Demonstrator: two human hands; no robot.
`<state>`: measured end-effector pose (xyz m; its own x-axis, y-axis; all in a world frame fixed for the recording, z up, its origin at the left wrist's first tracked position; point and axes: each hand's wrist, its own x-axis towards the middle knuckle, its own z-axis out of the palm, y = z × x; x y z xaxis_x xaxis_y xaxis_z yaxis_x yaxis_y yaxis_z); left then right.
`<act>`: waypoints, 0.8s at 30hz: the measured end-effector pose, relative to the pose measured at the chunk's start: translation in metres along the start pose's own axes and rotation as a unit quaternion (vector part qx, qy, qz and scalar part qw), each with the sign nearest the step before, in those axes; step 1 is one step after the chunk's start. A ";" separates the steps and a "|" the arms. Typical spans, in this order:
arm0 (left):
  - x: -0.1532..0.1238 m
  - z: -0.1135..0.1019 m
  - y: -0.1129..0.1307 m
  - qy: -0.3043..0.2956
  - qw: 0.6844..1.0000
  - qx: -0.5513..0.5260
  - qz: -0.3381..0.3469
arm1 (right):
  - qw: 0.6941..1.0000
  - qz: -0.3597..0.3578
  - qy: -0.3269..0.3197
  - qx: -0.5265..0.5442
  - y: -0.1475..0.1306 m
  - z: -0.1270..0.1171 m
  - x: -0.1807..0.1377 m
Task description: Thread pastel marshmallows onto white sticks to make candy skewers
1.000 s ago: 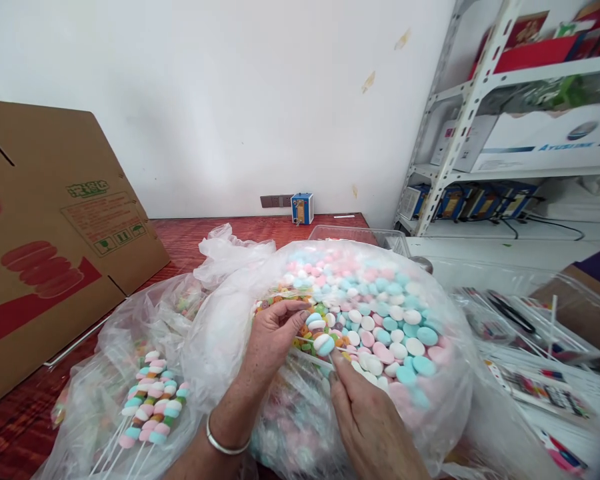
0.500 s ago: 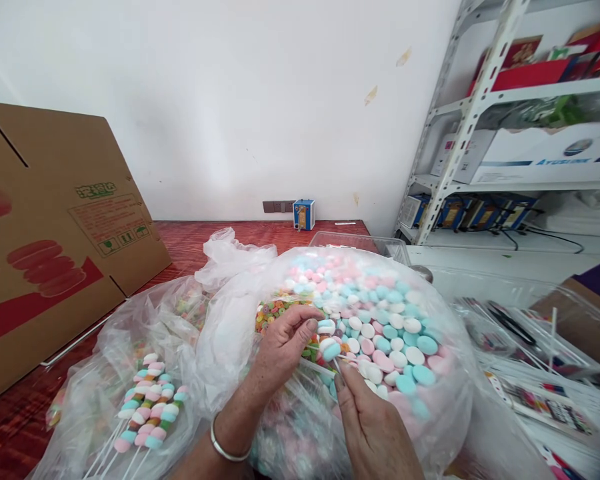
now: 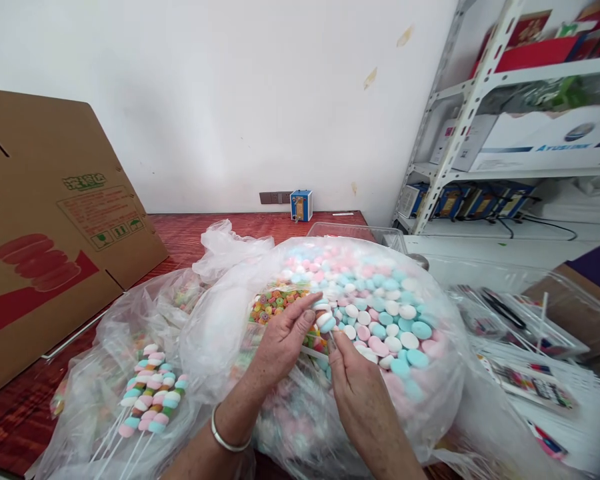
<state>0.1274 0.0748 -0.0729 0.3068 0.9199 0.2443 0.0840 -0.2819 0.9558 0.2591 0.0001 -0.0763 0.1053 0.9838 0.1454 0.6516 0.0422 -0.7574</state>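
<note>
In front of me a partly loaded marshmallow skewer (image 3: 325, 321) is held over a large clear plastic bag. My left hand (image 3: 284, 341), with a silver bangle at the wrist, has its thumb and fingers closed around the upper candies. Lower down, my right hand (image 3: 356, 379) pinches the skewer near its stick; the exact grip is partly hidden. Pink, blue and white marshmallows (image 3: 393, 327) fill the bag around my hands. Small colourful gummy rings (image 3: 275, 303) lie left of my fingers. Several finished marshmallow skewers (image 3: 153, 393) rest on plastic at the lower left.
A cardboard box (image 3: 95, 227) stands at the left on the red-brown table (image 3: 180, 230). Behind the bag are a clear plastic tray (image 3: 360, 230) and a small blue box (image 3: 301, 205). To the right are white sticks (image 3: 587, 407), stationery and a metal shelf (image 3: 460, 127).
The view has shifted slightly, so the scene sits a little higher and further left. Both hands stay on the skewer; my right hand has turned somewhat, its fingers closer to the candies.
</note>
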 end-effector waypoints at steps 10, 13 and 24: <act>0.022 -0.022 -0.008 -0.058 0.918 0.377 0.112 | 0.999 0.042 0.009 -0.022 0.015 -0.024 -0.014; 0.022 -0.017 -0.008 -0.071 0.894 0.426 0.121 | 0.998 0.050 -0.011 -0.039 0.020 -0.022 -0.019; 0.019 -0.014 -0.012 -0.017 0.920 0.376 0.109 | 0.999 0.022 -0.016 -0.043 0.029 -0.018 -0.031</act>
<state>0.1188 0.0992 -0.0776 0.4219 0.8139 0.3995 0.6448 -0.5791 0.4989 0.2886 -0.0324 -0.0915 0.1121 0.9894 0.0922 0.7088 -0.0146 -0.7053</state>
